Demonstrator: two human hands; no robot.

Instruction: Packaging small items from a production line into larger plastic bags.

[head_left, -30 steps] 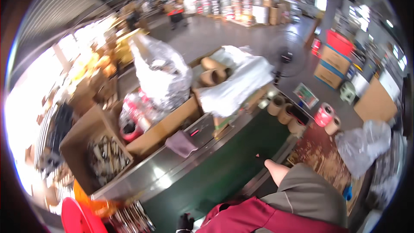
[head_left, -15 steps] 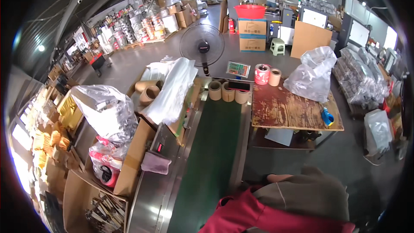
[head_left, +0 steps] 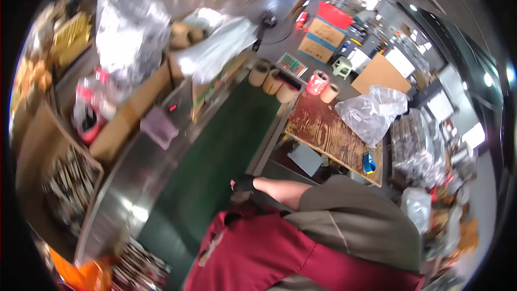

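Observation:
My right hand (head_left: 243, 184), in a dark fingerless glove, is over the near right edge of the green conveyor belt (head_left: 215, 137). Its forearm is bare below a grey-brown sleeve. The fingers are mostly hidden and blurred, so I cannot make out whether they hold anything. Dark red cloth on my body covers the near end of the belt. My left hand is out of sight. At the belt's far end stand several brown cardboard cores (head_left: 271, 82), with a dark flat object resting on them.
Left of the belt are a purple cloth (head_left: 160, 127), cardboard boxes with a clear plastic bag (head_left: 129, 32), and an orange item (head_left: 81, 272) beside a pile of thin pieces (head_left: 141, 264). To the right, a worn wooden table (head_left: 323, 124) bears a plastic bag (head_left: 371, 113) and a blue tape dispenser (head_left: 369, 164).
The view has tilted and turned, with the belt now slanting. My right hand and bare forearm have come into fuller sight by the belt. An orange item and a pile now show at lower left.

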